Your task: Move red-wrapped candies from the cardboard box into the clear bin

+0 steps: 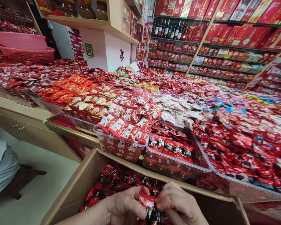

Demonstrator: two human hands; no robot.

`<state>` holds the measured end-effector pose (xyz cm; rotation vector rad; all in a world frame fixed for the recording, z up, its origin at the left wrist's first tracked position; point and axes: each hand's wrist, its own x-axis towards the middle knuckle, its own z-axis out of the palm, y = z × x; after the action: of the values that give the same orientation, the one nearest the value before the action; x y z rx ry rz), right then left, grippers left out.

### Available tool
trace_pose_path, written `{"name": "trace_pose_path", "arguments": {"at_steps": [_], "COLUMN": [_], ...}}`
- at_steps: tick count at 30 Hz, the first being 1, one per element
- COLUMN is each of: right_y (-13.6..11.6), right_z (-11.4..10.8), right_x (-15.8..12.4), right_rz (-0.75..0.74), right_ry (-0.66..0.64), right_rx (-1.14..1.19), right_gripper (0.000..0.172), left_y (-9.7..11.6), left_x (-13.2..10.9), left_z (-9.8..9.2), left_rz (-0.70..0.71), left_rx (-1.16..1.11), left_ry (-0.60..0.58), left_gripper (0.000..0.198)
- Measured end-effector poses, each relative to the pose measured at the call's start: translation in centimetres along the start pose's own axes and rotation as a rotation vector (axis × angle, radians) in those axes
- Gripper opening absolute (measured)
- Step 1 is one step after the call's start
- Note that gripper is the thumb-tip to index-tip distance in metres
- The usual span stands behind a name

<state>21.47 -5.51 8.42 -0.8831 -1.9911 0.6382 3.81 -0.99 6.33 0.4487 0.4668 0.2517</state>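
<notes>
Low in the head view, an open cardboard box [67,190] holds many small candies [112,181] in shiny red and black wrappers. Over the box, my left hand [126,204] is closed on a red-wrapped candy [147,201], with the thumb lying along its side. My right hand [178,201] pinches the same candy's right side between its fingertips. More dark-and-red candies show just below the fingers; whether the hands also hold some of these I cannot tell. Behind the box stands a clear plastic bin [175,165] partly filled with similar red and black candies.
To that bin's left, a clear bin [119,150] is heaped with red and white packets. Piles of wrapped sweets [224,122] spread across the counter. A pink basket [25,53] stands far left. Someone's seated leg [4,168] shows at left. Stocked shelves [178,40] line the back.
</notes>
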Motion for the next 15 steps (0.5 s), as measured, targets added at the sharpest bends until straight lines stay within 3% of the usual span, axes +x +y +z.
{"name": "trace_pose_path", "arguments": {"at_steps": [10, 13, 15], "right_y": [0.8, 0.3, -0.3], "right_z": [0.6, -0.7, -3.0], "right_x": [-0.6, -0.7, -0.2], "right_rz": [0.038, -0.024, -0.044], "right_ry": [-0.029, 0.075, 0.14], "right_rx": [-0.22, -0.486, -0.75], "right_gripper": [0.021, 0.021, 0.025], "left_y": [0.0, 0.4, 0.7], "left_x": [0.1, 0.1, -0.1], "left_z": [-0.6, -0.8, -1.0], "left_rz": [0.024, 0.041, 0.054], "left_rx": [0.044, 0.066, 0.084], "left_ry": [0.058, 0.089, 0.102], "left_gripper": [0.034, 0.032, 0.029]}}
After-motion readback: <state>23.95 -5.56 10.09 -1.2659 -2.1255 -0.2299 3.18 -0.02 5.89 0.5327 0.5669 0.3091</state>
